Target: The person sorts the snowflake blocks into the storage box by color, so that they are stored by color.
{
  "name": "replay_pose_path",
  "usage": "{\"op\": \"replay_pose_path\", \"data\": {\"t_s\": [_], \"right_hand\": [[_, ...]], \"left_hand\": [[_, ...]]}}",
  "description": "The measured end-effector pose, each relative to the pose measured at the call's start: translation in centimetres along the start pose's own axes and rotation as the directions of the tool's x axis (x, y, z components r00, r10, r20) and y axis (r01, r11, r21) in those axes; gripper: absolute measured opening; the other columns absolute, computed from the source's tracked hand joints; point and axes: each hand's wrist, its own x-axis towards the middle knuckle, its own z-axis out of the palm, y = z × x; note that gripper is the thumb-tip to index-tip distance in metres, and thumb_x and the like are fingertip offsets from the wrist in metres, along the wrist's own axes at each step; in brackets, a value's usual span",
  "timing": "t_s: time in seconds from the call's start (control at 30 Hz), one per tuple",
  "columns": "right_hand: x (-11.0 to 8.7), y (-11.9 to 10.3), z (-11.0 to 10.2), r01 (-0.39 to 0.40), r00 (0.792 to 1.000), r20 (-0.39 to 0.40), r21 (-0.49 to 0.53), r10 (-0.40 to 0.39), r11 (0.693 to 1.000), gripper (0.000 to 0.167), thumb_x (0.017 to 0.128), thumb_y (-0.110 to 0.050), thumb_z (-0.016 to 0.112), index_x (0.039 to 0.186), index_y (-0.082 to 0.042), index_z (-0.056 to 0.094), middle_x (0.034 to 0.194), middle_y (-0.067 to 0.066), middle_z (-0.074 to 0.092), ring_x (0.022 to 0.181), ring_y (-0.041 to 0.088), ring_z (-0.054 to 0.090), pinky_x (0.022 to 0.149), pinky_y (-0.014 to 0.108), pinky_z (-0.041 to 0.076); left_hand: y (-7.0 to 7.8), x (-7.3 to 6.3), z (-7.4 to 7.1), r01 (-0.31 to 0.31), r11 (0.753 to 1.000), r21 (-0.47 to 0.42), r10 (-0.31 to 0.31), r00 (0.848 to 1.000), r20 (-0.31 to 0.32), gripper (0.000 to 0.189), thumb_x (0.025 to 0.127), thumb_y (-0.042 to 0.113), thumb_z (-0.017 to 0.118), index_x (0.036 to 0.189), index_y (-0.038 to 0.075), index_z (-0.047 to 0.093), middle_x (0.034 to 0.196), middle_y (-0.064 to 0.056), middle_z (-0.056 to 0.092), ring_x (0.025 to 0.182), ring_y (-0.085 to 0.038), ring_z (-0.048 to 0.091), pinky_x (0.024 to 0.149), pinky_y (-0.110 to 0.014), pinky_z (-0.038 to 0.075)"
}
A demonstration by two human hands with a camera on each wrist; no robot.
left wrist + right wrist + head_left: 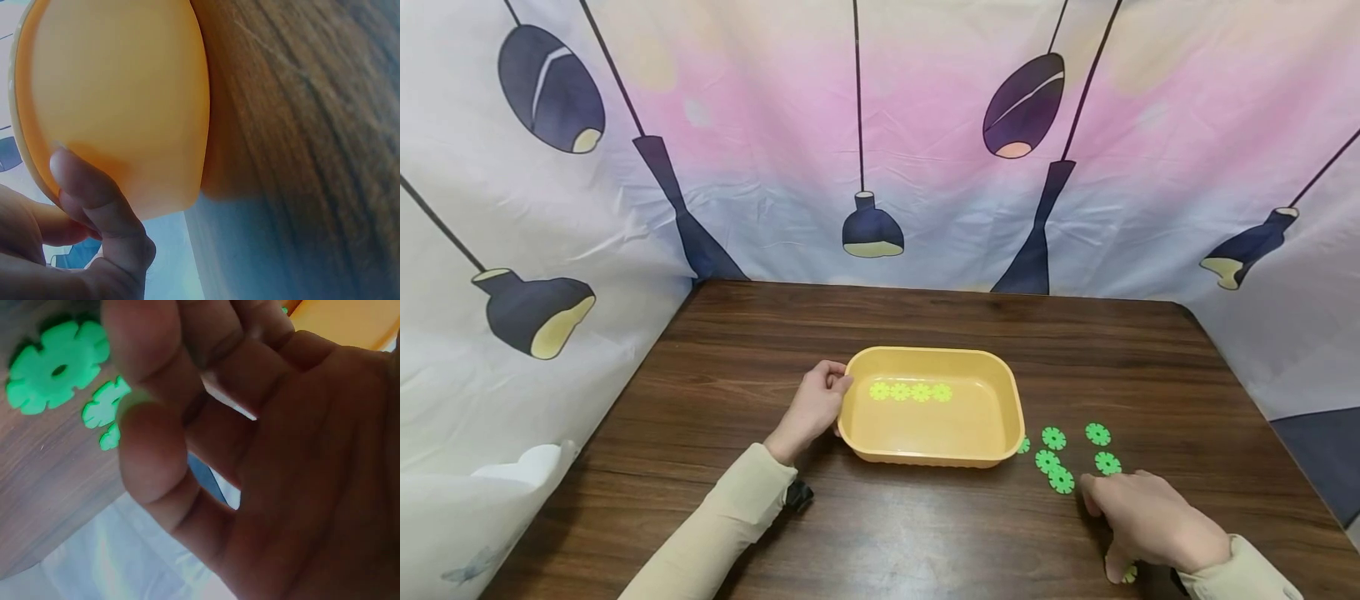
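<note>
A yellow plastic tray stands on the table, and my left hand grips its left end. In the left wrist view the thumb lies against the tray's outer wall. Several yellow-green notched discs form a row inside the tray. My right hand is low over the table at the right, its fingers loosely bent, with nothing visibly held. Green notched discs lie just beyond its fingertips, also a green disc in the right wrist view. A yellowish disc shows partly beside the thumb.
Several more green discs lie scattered to the right of the tray, one partly hidden by its edge. The dark wooden table meets a printed curtain at the back and sides.
</note>
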Motion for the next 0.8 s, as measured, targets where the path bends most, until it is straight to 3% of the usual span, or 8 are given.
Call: {"op": "replay_pose_path", "data": {"t_s": [0.2, 0.33, 0.47, 0.67, 0.8], "right_hand": [[0.26, -0.21, -0.09, 0.016, 0.995, -0.097, -0.038, -0.02, 0.999, 0.051, 0.048, -0.032, 0.094, 0.072, -0.021, 0.05, 0.06, -0.011, 0.045, 0.055, 0.008, 0.038, 0.059, 0.032, 0.037], [0.26, -0.27, -0.18, 0.017, 0.984, -0.174, -0.075, -0.03, 0.997, 0.05, 0.052, -0.049, 0.087, 0.068, -0.022, 0.049, 0.059, -0.014, 0.044, 0.054, 0.005, 0.037, 0.056, 0.029, 0.035], [0.25, -0.24, -0.48, -0.02, 0.987, -0.163, -0.069, 0.008, 0.997, 0.051, 0.052, -0.055, 0.084, 0.067, -0.021, 0.048, 0.057, -0.012, 0.043, 0.054, 0.006, 0.037, 0.053, 0.028, 0.033], [0.27, 0.05, -0.62, -0.023, 0.99, -0.142, -0.063, 0.014, 0.998, 0.053, 0.048, -0.036, 0.093, 0.071, -0.018, 0.049, 0.061, -0.009, 0.045, 0.056, 0.01, 0.038, 0.054, 0.031, 0.035], [0.46, 0.08, -0.56, -0.027, 0.991, -0.131, -0.034, 0.022, 0.999, 0.046, 0.055, -0.028, 0.092, 0.067, -0.018, 0.049, 0.059, -0.009, 0.043, 0.055, 0.009, 0.037, 0.051, 0.029, 0.032]], "left_hand": [[-0.05, 0.0, 0.0, 0.001, 1.0, -0.003, -0.001, 1.0, 0.001, 0.022, 0.101, 0.011, 0.05, 0.118, -0.004, 0.052, 0.078, -0.014, 0.053, 0.04, -0.015, 0.047, 0.035, -0.028, 0.045], [-0.12, 0.05, 0.02, -0.001, 1.0, -0.003, 0.001, 1.0, 0.0, 0.022, 0.101, 0.011, 0.05, 0.117, -0.004, 0.052, 0.078, -0.014, 0.053, 0.04, -0.015, 0.047, 0.035, -0.028, 0.045], [-0.21, 0.08, 0.06, 0.0, 1.0, -0.005, 0.0, 1.0, 0.003, 0.022, 0.101, 0.011, 0.05, 0.117, -0.004, 0.052, 0.078, -0.014, 0.053, 0.04, -0.015, 0.046, 0.035, -0.028, 0.045], [-0.16, 0.06, 0.04, -0.002, 1.0, -0.013, 0.002, 1.0, 0.004, 0.021, 0.101, 0.01, 0.05, 0.117, -0.004, 0.051, 0.078, -0.015, 0.053, 0.04, -0.015, 0.046, 0.035, -0.028, 0.044], [-0.15, 0.11, 0.0, -0.001, 1.0, -0.013, 0.001, 1.0, 0.005, 0.021, 0.101, 0.01, 0.05, 0.117, -0.004, 0.051, 0.079, -0.016, 0.053, 0.04, -0.015, 0.047, 0.035, -0.028, 0.045]]}}
